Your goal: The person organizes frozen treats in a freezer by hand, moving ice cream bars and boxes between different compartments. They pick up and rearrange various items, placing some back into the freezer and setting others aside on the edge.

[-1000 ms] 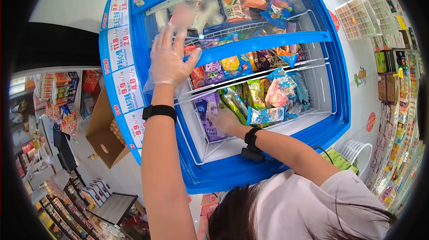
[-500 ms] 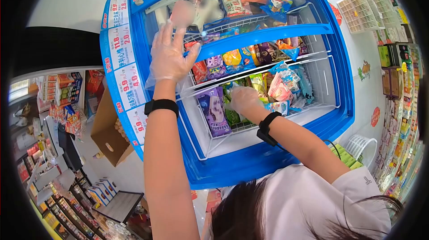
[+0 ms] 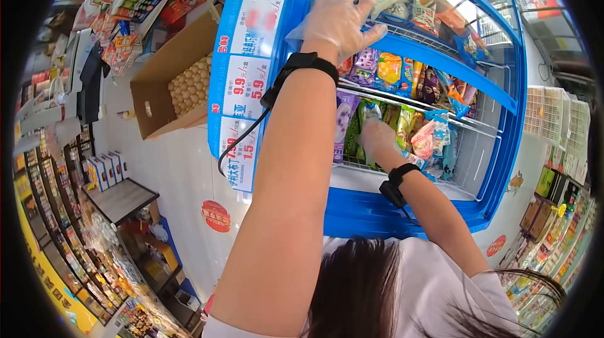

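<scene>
My left hand (image 3: 340, 14), in a clear plastic glove, lies with spread fingers on the blue-framed glass lid (image 3: 434, 61) of a chest freezer. Lower down, my gloved right hand (image 3: 379, 140) reaches into the front wire basket. Its fingers are curled at upright ice cream packets, beside a green packet (image 3: 353, 133) and under a silvery one (image 3: 372, 110); the fingertips are partly hidden. A purple packet (image 3: 344, 121) stands at the basket's left end. Pink and pale blue packets (image 3: 424, 140) lie to the right of this hand.
Behind the front basket is another row of packets, with a yellow-orange one (image 3: 389, 70). Price labels (image 3: 248, 80) run along the freezer's left edge. A cardboard box of eggs (image 3: 157, 105) stands at left. White plastic baskets (image 3: 553, 118) and stocked shelves (image 3: 557, 212) are at right.
The view has turned, so the freezer now sits further right and more of the egg box shows. My left hand stays on the lid, my right hand among the packets.
</scene>
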A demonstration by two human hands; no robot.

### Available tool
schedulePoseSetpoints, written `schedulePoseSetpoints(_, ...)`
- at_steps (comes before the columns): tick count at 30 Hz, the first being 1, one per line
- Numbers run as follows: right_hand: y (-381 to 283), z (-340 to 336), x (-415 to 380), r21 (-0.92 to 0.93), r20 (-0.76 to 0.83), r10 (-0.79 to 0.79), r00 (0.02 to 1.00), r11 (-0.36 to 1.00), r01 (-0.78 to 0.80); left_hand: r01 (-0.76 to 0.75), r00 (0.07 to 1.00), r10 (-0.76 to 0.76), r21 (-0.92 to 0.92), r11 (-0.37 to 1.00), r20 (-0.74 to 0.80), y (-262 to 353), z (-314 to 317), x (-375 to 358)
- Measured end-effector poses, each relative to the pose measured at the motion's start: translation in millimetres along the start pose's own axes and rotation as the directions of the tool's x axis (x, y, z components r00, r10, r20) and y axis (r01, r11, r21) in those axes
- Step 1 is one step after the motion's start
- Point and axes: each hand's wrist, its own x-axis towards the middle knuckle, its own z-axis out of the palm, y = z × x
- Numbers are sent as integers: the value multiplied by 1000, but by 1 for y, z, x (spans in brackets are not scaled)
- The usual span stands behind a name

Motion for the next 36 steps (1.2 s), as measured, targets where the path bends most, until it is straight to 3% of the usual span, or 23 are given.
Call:
schedulePoseSetpoints(3,-4,1,-2,-66,47,-149,988,986,152,11,1000,-11,-3,1000,12,0,-2,1)
schedulePoseSetpoints(8,10,-6,4,9,105,-158,982,987,158,10,1000,-10,-21,1000,-2,1,-7,0)
schedulePoseSetpoints(11,19,-48,-4,137,116,-91,989,988,74,22,1000,-22,-39,999,10,2,-10,0)
schedulePoseSetpoints(13,25,-78,-18,635,296,-59,953,757,-150,21,1000,-20,-56,998,12,2,-11,0)
schedulePoseSetpoints(14,31,-81,-19,643,278,-54,959,752,-144,25,999,-24,-71,997,26,3,-12,1)
schedulePoseSetpoints(16,43,-81,-21,908,195,-112,974,396,-136,6,999,-10,-135,991,-32,7,-7,-1)
schedulePoseSetpoints(17,48,-77,-24,948,111,-118,987,311,-70,74,995,-81,-118,990,-59,14,-5,-7)
schedulePoseSetpoints(18,50,-84,-25,956,94,-101,990,288,-61,139,986,-148,-108,984,-81,23,-7,-14)
schedulePoseSetpoints(20,58,-99,-35,864,117,-215,970,503,7,160,980,-187,-282,946,-68,49,-27,-37)
schedulePoseSetpoints(22,64,-99,-44,901,100,-212,972,434,2,31,978,-108,-387,921,-178,78,-60,-62)
schedulePoseSetpoints(24,73,-94,-49,909,82,-222,972,416,19,260,965,-215,-586,767,146,100,-74,-92)
schedulePoseSetpoints(25,65,-122,-66,793,151,-122,981,608,-46,514,855,-297,-623,589,425,108,-74,-105)
schedulePoseSetpoints(26,62,-126,-74,803,142,-107,984,594,-51,740,668,-314,-556,379,674,113,-70,-117)
schedulePoseSetpoints(27,58,-125,-82,870,-133,-228,964,440,224,733,674,-301,-558,388,675,114,-67,-128)
schedulePoseSetpoints(28,56,-129,-88,837,-409,-301,862,253,485,889,408,-42,-407,-211,912,114,-66,-138)
schedulePoseSetpoints(29,59,-139,-95,557,-622,-433,652,341,757,767,242,362,51,-640,900,113,-63,-143)
schedulePoseSetpoints(30,56,-146,-102,557,-624,-434,650,337,759,767,241,358,49,-640,902,121,-75,-135)
schedulePoseSetpoints(32,45,-156,-122,539,-581,-533,615,315,781,502,476,268,-8,-865,838,145,-111,-115)
schedulePoseSetpoints(33,40,-164,-131,668,-421,-569,707,333,665,545,515,227,-111,-831,826,138,-87,-132)
schedulePoseSetpoints(36,56,-143,-124,694,-426,-603,674,260,671,537,466,184,-111,-836,865,131,-68,-136)
